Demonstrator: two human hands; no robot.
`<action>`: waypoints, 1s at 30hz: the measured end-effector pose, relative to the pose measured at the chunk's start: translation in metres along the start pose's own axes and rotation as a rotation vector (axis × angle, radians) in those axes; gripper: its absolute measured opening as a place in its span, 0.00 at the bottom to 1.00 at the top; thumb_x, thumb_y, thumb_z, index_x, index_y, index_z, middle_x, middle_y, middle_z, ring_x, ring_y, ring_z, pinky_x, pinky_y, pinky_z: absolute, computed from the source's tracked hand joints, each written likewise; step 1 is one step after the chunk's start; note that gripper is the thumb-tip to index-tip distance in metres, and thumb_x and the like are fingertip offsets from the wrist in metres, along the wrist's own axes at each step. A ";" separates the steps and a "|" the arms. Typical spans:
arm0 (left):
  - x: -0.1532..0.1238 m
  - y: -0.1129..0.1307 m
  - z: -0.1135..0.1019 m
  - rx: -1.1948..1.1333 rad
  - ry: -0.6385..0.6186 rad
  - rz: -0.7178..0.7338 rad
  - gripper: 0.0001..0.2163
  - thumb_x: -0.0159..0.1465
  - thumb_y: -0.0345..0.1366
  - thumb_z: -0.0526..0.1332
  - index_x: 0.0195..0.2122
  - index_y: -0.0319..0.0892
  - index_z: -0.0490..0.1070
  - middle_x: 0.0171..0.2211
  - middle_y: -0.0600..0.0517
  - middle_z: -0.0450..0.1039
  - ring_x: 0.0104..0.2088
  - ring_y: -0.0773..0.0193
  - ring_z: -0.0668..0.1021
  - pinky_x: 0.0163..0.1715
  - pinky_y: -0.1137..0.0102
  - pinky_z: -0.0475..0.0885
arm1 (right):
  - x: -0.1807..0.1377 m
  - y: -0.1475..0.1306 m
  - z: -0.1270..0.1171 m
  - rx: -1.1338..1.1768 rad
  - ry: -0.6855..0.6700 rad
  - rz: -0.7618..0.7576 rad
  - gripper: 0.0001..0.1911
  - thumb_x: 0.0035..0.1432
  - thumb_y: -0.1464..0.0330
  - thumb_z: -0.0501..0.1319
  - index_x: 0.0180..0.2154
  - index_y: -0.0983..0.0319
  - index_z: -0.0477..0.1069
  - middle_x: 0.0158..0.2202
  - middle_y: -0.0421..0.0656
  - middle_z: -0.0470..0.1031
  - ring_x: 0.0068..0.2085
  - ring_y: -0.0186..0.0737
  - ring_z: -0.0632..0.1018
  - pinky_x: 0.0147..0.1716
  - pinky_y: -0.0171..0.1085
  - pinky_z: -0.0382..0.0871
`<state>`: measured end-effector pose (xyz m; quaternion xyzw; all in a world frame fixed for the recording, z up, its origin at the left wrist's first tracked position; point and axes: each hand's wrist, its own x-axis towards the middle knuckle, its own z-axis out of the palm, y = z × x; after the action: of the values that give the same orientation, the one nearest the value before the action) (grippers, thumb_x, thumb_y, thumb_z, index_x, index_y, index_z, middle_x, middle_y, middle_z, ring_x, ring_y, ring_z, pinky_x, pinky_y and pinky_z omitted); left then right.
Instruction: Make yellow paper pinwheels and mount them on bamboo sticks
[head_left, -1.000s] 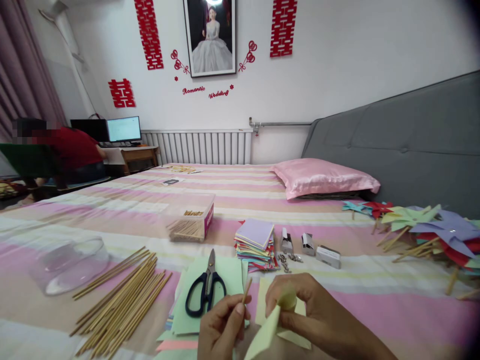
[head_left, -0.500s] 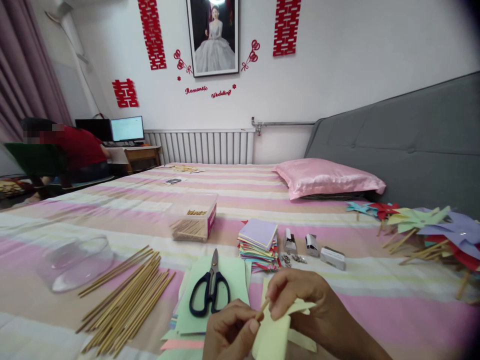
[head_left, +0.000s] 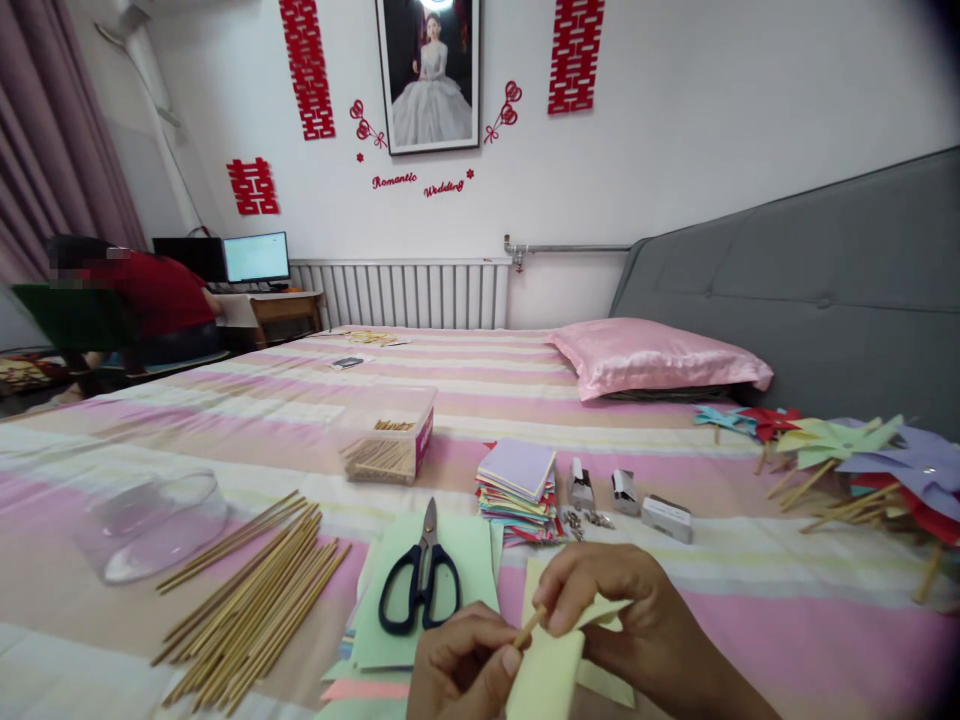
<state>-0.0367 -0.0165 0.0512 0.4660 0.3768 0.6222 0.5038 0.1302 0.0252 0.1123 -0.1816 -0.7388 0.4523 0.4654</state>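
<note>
Low in the view, my left hand (head_left: 469,662) pinches a thin wooden stick (head_left: 529,626) between thumb and fingers. My right hand (head_left: 619,615) is closed on a pale yellow paper pinwheel (head_left: 547,675), its fingertips at the stick's upper end. The paper is folded over in curved flaps, and its lower part runs out of the frame. Just left of my hands, dark-handled scissors (head_left: 424,590) lie on a stack of light green paper (head_left: 375,650). Beyond my right hand sits a pile of coloured paper squares (head_left: 517,490) beside small metal pins (head_left: 585,522).
Wooden sticks (head_left: 255,610) lie at the left beside a clear plastic container (head_left: 161,530). A clear box (head_left: 386,440) holds more sticks. Small boxes (head_left: 666,518) stand right of the squares. Finished pinwheels (head_left: 862,450) lie far right. A person (head_left: 157,300) sits at a desk.
The stick shows a little more clearly between my fingertips, and my left hand has shifted very slightly right. Both hands keep their hold.
</note>
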 end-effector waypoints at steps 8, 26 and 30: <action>-0.001 0.001 0.002 -0.022 0.024 0.010 0.07 0.48 0.40 0.68 0.23 0.43 0.80 0.20 0.49 0.69 0.23 0.68 0.69 0.25 0.73 0.61 | 0.001 -0.003 0.002 -0.014 -0.003 0.026 0.05 0.47 0.76 0.66 0.25 0.61 0.77 0.28 0.44 0.78 0.30 0.37 0.78 0.31 0.33 0.69; 0.002 -0.007 -0.011 0.019 -0.137 -0.001 0.05 0.53 0.37 0.65 0.28 0.45 0.80 0.24 0.50 0.70 0.26 0.67 0.70 0.28 0.74 0.63 | 0.001 0.001 0.004 -0.068 -0.004 -0.092 0.03 0.47 0.76 0.66 0.24 0.65 0.75 0.27 0.44 0.74 0.29 0.34 0.76 0.30 0.30 0.68; 0.002 -0.008 -0.010 0.025 -0.125 -0.001 0.05 0.52 0.37 0.66 0.28 0.45 0.80 0.24 0.50 0.70 0.27 0.66 0.71 0.28 0.73 0.63 | 0.001 0.001 0.005 -0.048 -0.010 -0.081 0.03 0.48 0.75 0.66 0.24 0.65 0.74 0.26 0.44 0.74 0.28 0.33 0.75 0.29 0.29 0.67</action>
<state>-0.0443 -0.0128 0.0416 0.5099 0.3528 0.5868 0.5208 0.1251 0.0243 0.1109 -0.1604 -0.7585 0.4162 0.4751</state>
